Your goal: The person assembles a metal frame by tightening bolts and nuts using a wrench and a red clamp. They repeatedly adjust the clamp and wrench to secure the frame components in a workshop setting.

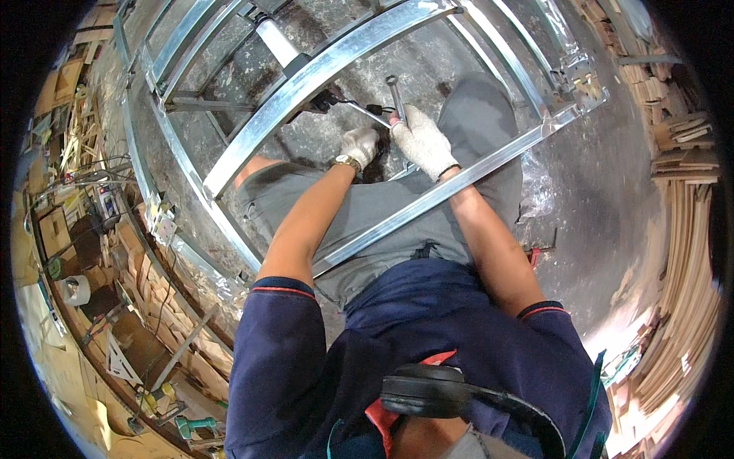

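Note:
My right hand (423, 143), in a white knitted glove, is closed round a metal wrench (394, 93) whose ring end points up and away from me. A second thin metal shaft (365, 112) runs from the same fingers toward a black fitting (324, 100) under the frame's curved bar. My left hand (359, 147), also gloved, is curled just left of it; what its fingers hold, if anything, is hidden. Both arms reach into a frame of shiny metal tubes (451, 186), over my lap. A white cylinder with black ends (277, 42) sits inside the frame, near the fitting.
The frame's broad curved bar (336, 57) crosses beyond my hands. Wood pieces (677, 252) are stacked along the right. On the left, a wooden bench (126, 283) carries offcuts, a tape roll (75, 291) and a green power tool (196, 425). The concrete floor (589, 206) is dark and stained.

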The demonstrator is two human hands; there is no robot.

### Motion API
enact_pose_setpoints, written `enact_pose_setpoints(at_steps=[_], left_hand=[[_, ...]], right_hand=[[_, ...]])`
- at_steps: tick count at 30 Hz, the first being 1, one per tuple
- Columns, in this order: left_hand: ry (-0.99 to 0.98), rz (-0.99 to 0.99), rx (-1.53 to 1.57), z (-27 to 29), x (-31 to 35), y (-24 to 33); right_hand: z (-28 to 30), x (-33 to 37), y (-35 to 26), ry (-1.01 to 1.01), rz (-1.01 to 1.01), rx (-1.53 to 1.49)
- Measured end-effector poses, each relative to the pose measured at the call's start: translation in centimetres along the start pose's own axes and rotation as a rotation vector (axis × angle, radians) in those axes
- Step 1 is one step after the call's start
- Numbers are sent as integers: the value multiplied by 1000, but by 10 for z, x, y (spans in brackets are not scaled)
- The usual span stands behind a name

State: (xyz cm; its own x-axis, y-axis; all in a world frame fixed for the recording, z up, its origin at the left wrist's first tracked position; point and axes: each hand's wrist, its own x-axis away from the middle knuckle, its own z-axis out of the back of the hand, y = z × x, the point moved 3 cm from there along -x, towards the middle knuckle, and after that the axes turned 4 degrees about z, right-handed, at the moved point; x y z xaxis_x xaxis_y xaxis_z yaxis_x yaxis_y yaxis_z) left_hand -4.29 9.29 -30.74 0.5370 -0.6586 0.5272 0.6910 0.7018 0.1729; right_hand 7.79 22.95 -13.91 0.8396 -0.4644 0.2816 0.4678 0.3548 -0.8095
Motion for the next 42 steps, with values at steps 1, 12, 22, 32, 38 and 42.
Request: enact_pose_setpoints(at_steps=[1,12,22,32,38,42], left_hand=[[-1,-58,-39,1,4,2],[53,-185,-66,16,24,10],[-82,-168,-97,13,11,6],[-49,-149,-105,35,15,12],[-35,-173,56,95,53,18],[-122,7,292,129,95,-3]], right_hand=[[-1,1,1,-2,-13,-3],[-15,-4,-8,13,35,2],[-20,-15,-3,-26,8,-4],[-24,-32,1,-91,16,48],[-26,-40,3,-145,-36,74],[-30,-45,7,-156,9,106]])
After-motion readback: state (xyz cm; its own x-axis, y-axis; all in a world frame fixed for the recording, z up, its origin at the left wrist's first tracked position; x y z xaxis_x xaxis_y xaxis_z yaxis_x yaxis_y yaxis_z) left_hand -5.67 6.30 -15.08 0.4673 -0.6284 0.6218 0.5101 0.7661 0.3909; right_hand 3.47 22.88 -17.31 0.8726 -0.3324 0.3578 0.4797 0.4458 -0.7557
